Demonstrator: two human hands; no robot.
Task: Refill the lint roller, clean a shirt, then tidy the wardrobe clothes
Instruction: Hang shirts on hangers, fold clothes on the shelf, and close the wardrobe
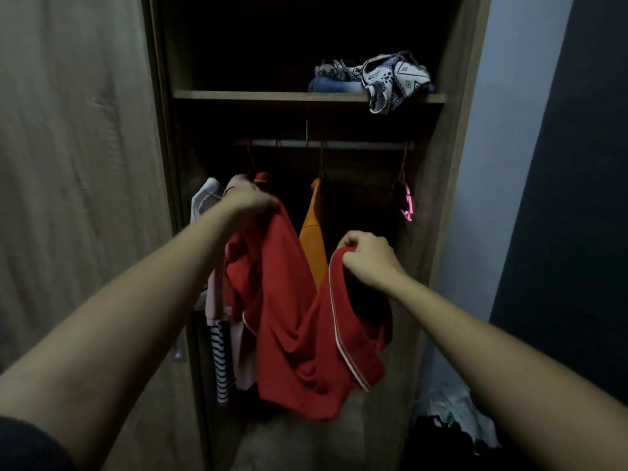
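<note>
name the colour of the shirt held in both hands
Red shirt with a white edge stripe; head view.

Inside the wardrobe (452,164): one shelf and one rail.
The wooden shelf (258,95) carries folded blue denim (331,85) at its right end, with a black-and-white patterned cloth (390,78) crumpled on top and drooping over the front edge. Below, the rail (356,144) bears a pale pink garment (217,294), a red shirt (282,300) and an orange garment (312,239) on hangers, and a bare pink hanger (407,202) at the far right. Outside, low right, lies a dim heap of clothes (455,416).
</note>
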